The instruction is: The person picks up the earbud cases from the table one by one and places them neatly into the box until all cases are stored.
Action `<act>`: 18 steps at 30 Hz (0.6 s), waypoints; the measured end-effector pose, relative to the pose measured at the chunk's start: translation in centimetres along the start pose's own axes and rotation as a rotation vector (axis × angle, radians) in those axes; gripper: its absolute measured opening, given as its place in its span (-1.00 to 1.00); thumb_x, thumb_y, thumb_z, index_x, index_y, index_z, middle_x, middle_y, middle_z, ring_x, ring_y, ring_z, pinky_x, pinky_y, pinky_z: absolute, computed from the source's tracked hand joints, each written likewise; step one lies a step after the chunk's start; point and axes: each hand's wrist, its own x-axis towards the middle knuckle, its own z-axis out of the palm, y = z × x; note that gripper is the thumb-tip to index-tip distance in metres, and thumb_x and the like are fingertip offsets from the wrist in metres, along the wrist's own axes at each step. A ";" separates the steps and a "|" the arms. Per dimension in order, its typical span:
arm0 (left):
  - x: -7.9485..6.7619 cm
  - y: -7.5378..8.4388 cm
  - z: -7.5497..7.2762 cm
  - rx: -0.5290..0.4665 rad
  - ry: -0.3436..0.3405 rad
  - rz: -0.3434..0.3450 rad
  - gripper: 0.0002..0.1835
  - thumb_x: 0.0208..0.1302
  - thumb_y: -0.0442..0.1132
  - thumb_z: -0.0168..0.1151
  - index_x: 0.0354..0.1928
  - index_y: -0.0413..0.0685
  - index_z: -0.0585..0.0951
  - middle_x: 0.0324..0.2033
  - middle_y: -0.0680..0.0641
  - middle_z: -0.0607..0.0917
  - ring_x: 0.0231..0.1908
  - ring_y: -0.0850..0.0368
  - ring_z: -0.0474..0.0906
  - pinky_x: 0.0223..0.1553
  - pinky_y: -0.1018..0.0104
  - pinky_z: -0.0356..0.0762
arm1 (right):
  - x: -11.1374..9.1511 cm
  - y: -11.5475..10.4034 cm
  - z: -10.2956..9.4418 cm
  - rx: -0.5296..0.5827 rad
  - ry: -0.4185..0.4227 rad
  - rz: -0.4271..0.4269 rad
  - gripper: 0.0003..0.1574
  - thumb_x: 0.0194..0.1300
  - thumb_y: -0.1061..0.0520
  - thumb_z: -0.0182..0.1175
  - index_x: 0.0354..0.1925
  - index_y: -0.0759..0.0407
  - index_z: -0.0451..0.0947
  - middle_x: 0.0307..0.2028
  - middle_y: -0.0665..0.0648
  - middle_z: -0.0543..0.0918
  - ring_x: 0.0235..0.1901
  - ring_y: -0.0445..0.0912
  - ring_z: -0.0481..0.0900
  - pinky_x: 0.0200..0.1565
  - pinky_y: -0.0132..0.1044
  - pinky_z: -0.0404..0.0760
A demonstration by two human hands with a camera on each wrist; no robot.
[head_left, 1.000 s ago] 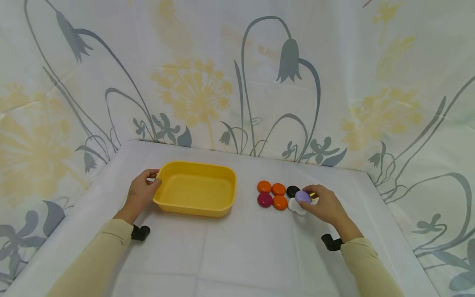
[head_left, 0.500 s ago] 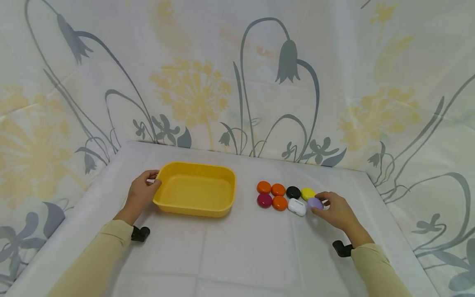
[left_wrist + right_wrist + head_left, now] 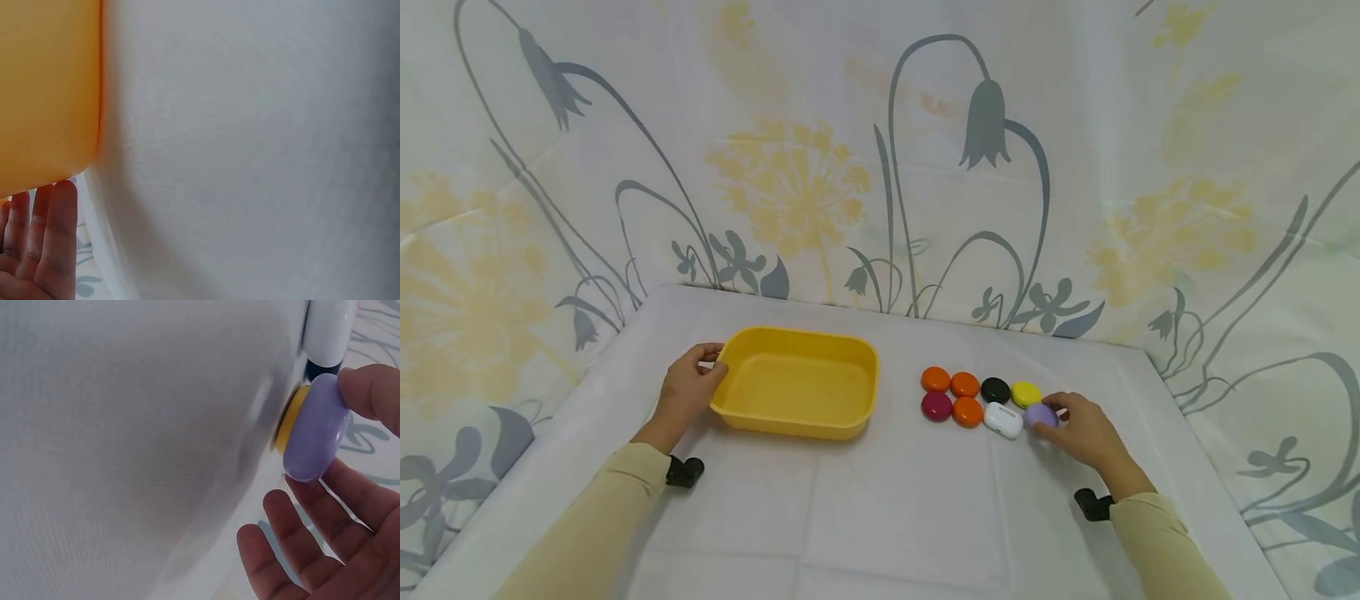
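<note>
A yellow rectangular tray (image 3: 793,392) stands on the white cloth left of centre. My left hand (image 3: 688,383) holds its left end, thumb at the rim; in the left wrist view the fingers (image 3: 61,219) lie against the outer wall (image 3: 50,94). To the right, my right hand (image 3: 1086,429) pinches a glossy purple rounded disc (image 3: 1041,416) between thumb and fingers. The right wrist view shows this purple disc (image 3: 317,428) tilted on edge, partly covering a yellow disc (image 3: 289,425). In the head view it sits at the right end of the front row, beside a white rounded case (image 3: 1003,420).
Two rows of glossy discs lie right of the tray: orange discs (image 3: 936,379), a black disc (image 3: 996,390) and a yellow disc (image 3: 1026,393) behind, a dark red disc (image 3: 937,406) and another orange disc (image 3: 967,412) in front. A flower-printed curtain (image 3: 880,167) rises behind the table.
My right hand has carried the purple disc rightward, from over the white case to its right side, uncovering the yellow disc. The left hand and tray stay put.
</note>
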 end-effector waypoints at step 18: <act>-0.1 -0.2 -0.4 -0.002 -0.130 -0.025 -0.47 0.43 0.00 -0.10 0.29 -0.19 0.38 0.14 -0.26 0.47 0.04 -0.16 0.47 -0.04 0.14 0.53 | -0.8 0.6 0.7 -0.017 -0.042 0.036 -0.31 0.11 -0.07 0.36 0.11 0.30 0.50 0.03 0.35 0.57 -0.06 0.18 0.55 -0.07 0.06 0.60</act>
